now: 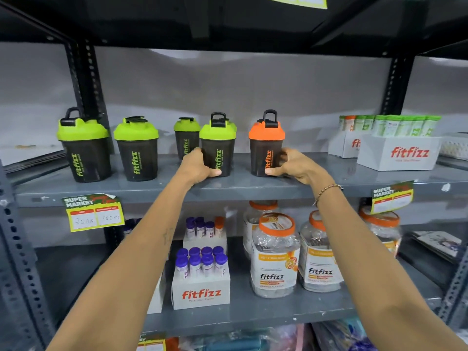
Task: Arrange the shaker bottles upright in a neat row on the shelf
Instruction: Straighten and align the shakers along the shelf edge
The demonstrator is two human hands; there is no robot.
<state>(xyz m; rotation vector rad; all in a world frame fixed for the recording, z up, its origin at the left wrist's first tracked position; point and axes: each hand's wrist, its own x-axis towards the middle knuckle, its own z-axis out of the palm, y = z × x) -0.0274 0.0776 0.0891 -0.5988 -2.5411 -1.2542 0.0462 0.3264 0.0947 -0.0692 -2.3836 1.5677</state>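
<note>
Forearms reach up from below. Left hand [200, 165] wraps a green-lid shaker [217, 145]; right hand [295, 165], bead bracelet [326, 190] at the wrist, wraps the orange-lid shaker [266, 145]. Both stand upright near the shelf [152, 191] front. Another green shaker [187, 138] stands just behind the left one; two more [84, 148] [136, 149] stand further left. White boxes [398, 152] of tubes sit at right. Price tag [93, 214] hangs on the edge. Jars [274, 257] and purple tubes [201, 259] sit below.

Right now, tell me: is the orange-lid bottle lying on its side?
No, the orange-lid bottle stands upright on the shelf, with the right hand holding its base.
</note>
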